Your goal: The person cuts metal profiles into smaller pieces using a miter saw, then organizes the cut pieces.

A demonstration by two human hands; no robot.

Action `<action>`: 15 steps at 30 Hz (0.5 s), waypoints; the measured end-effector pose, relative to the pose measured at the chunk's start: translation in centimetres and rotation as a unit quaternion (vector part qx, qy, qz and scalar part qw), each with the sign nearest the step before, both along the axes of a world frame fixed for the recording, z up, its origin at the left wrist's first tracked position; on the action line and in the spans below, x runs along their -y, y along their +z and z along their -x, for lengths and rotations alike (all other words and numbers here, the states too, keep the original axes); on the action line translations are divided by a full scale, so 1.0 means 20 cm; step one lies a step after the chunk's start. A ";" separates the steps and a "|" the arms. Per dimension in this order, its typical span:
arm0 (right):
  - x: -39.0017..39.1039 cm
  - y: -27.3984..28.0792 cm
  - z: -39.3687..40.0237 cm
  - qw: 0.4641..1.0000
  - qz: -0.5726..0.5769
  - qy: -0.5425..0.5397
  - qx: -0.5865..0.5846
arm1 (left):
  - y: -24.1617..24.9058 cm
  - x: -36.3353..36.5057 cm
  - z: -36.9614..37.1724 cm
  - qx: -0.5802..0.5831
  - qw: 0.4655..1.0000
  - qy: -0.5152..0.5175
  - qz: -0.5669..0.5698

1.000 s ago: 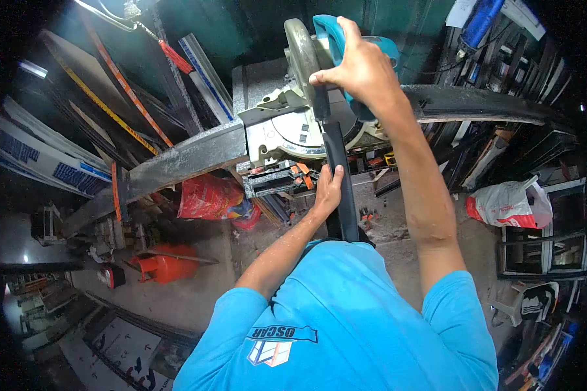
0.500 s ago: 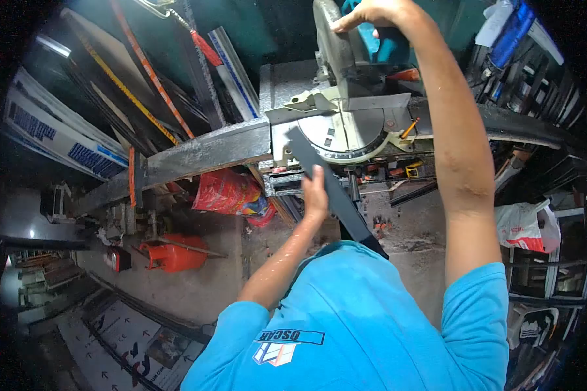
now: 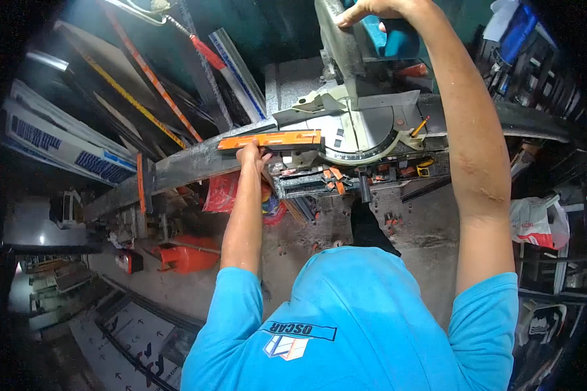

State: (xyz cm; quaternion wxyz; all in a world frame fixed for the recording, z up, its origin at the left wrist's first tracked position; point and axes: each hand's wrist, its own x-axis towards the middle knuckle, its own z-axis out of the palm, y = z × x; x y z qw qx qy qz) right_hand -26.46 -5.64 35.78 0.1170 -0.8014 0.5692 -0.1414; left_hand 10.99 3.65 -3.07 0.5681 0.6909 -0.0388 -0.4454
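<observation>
The orange level [image 3: 270, 139] lies flat on the surface [image 3: 189, 163], left hand [image 3: 253, 155] closed on its near edge; it looks rigid and light (best gripped mid-length). Right hand [image 3: 372, 9] wraps the raised miter saw [image 3: 355, 98] handle beyond.

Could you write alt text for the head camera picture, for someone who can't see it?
Seen from above, a person in a blue shirt holds an orange bar on a miter saw with the left hand; the right hand grips the saw's raised handle.

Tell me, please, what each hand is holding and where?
The left hand grips the orange level near its middle; the right hand holds the miter saw by its top handle.
</observation>
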 end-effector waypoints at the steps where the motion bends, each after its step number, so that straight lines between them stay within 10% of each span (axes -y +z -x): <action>1: 0.01 -0.01 0.00 1.000 0.008 -0.010 -0.004 | 0.02 -0.02 0.00 0.026 0.999 -0.025 -0.013; 4: -0.02 0.01 0.01 1.000 0.011 0.015 -0.020 | 0.08 -0.15 -0.03 0.096 0.993 -0.055 -0.047; 6: 0.02 -0.01 -0.01 0.996 0.056 0.004 -0.068 | 0.02 -0.26 -0.11 0.465 0.872 -0.145 0.037; 7: -0.04 0.01 0.00 0.996 0.055 0.016 -0.063 | 0.08 -0.27 -0.07 0.465 0.872 -0.150 0.038; 9: -0.01 0.03 0.00 0.997 0.013 0.007 -0.072 | 0.16 -0.31 -0.01 0.734 0.585 -0.345 0.010; 15: 0.07 -0.02 0.00 0.999 -0.025 0.007 -0.042 | 0.35 -0.11 0.08 0.711 0.468 -0.510 -0.120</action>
